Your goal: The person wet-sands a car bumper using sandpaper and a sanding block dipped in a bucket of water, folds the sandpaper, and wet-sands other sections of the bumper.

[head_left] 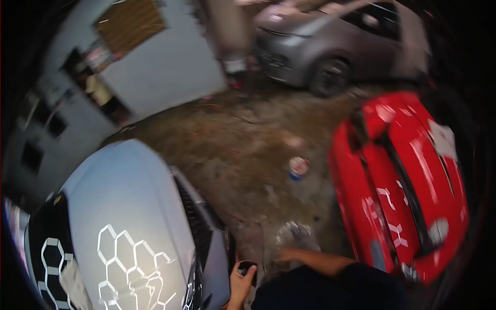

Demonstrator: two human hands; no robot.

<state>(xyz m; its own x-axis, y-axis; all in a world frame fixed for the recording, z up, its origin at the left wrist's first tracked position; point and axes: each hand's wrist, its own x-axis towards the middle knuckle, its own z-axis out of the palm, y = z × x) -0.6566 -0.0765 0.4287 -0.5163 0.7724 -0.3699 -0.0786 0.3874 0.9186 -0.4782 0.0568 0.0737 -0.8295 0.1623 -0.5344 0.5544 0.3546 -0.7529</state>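
At the bottom centre, my left hand [239,285] is closed around a small black object [247,268] whose kind I cannot make out. It is beside the front bumper of the pale blue-silver car [129,191], close to its dark grille [194,206]. My right hand [287,254] reaches across in front of my dark shirt [330,289]. Motion blur smears its fingers, so I cannot tell whether it holds anything. Just beyond it lies a crumpled, clear plastic-looking thing [295,233] on the floor.
A red car [413,155] stands to the right, a cloth [443,138] on it. A bucket [298,168] sits on the wet-looking floor [243,144]. Farther back are a grey car [330,46], a pale wall [170,62] and a person [98,90] in a doorway. A thin hose or cable [243,217] crosses the ground.
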